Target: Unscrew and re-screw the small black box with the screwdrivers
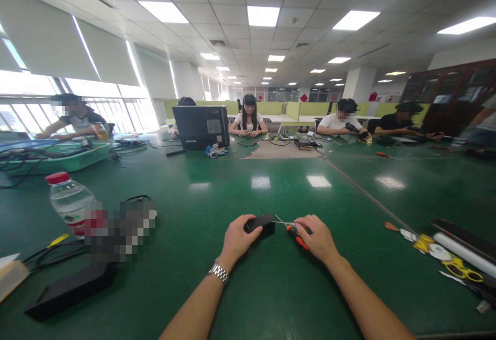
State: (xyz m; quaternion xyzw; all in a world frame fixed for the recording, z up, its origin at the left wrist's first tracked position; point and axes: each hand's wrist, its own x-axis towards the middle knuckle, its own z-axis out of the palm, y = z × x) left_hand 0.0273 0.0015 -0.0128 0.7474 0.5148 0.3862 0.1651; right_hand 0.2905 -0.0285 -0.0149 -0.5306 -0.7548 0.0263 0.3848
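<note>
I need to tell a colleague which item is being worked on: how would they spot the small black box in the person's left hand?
On the big green table, look at its near edge, where two bare forearms reach in. The left hand, with a metal wristwatch, grips a small black box. The right hand points an orange-handled screwdriver at it.

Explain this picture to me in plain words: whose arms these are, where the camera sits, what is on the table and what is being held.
The camera sits on a person's head, looking forward and down, so the two bare arms at the bottom are that person's own. The left hand, with a metal watch at the wrist, grips a small black box on the green table. The right hand holds an orange-handled tool whose metal tip points at the box. On the left stand a water bottle and a flat black case; on the right lie yellow-handled scissors. Other people sit working along the far side of the table.
</note>
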